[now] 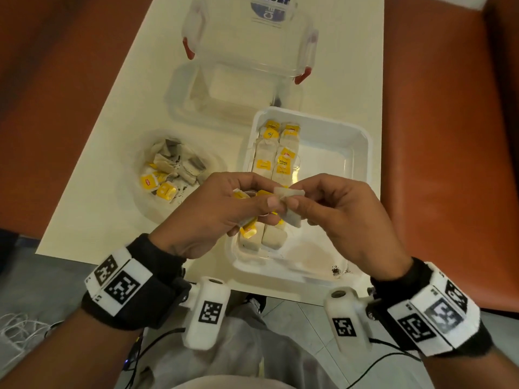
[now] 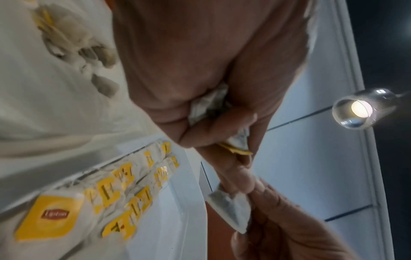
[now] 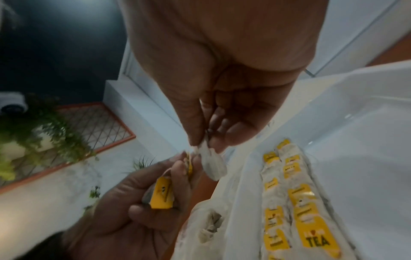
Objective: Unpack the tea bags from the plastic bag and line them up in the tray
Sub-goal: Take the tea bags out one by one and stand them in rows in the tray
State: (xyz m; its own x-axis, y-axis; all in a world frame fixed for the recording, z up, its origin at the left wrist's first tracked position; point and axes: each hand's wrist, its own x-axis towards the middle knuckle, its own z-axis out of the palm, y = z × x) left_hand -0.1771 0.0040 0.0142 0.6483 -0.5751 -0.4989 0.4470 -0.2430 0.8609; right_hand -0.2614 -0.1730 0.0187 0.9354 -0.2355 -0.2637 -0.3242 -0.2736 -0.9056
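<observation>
Head view: both hands raised over the near end of the white tray (image 1: 362, 141), meeting at centre frame. Left hand (image 1: 213, 211), grip curled round a bunch of tea bags (image 1: 248, 228) with yellow tags poking out at 5 o'clock of the fist. Right hand (image 1: 342, 217), grip pinching one single tea bag (image 1: 289, 204) between thumb and forefinger, touching the left thumb tip. Tray at 1 o'clock of the hands, on the pale counter (image 1: 112, 153); two rows of tea bags (image 1: 276, 153) lined up along its left side, running from 12 toward 6 o'clock, near ends partly hidden under the hands. Clear plastic bag (image 1: 174, 169) at 10 o'clock of the hands, lying open beside the tray, loose tea bags still heaped inside. Clear lidded box (image 1: 247, 51) with red clips at 12 o'clock, far end of the counter.

Right wrist view: pinched single tea bag (image 3: 212, 166) hanging from the fingertips (image 3: 220, 144), above the tray edge.
</observation>
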